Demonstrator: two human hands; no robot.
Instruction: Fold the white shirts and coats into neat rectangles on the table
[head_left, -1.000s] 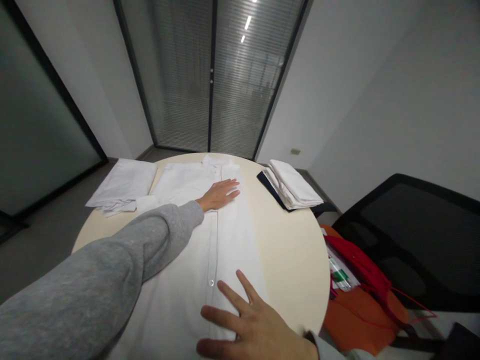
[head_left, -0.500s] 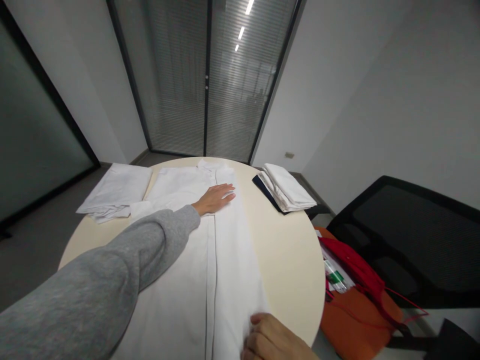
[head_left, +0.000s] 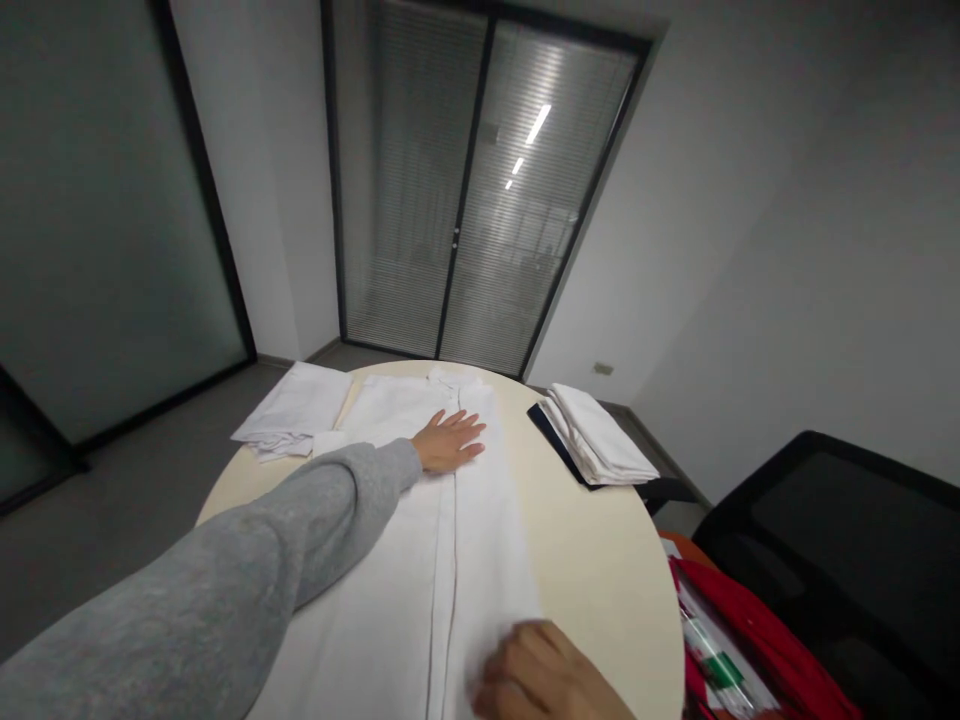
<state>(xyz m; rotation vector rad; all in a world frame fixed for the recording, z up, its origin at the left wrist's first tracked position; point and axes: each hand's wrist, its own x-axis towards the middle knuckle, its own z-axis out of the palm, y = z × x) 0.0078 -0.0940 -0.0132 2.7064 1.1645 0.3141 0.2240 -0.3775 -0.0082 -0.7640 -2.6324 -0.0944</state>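
Note:
A long white shirt (head_left: 487, 540) with a collar and a front placket lies spread on the round table, its collar at the far end. My left hand (head_left: 450, 442) rests flat on its upper part, fingers spread, the arm in a grey sleeve reaching across the cloth. At the shirt's near right edge is my right hand (head_left: 544, 672), its fingers curled in on the cloth's edge. Motion blurs those fingertips, and the fabric under them is mostly hidden.
A folded white cloth stack (head_left: 300, 400) sits at the table's far left. More folded white cloths (head_left: 596, 435) lie on a dark folder at the right. Beyond the table edge (head_left: 667, 600) stands a black mesh-backed chair (head_left: 847, 540) with a red bag (head_left: 765, 630) on its seat.
The view has tilted up and turned left, so everything sits lower and further right. My left hand's fingers have spread wider on the shirt. My right hand stays curled near the shirt's edge, now blurred.

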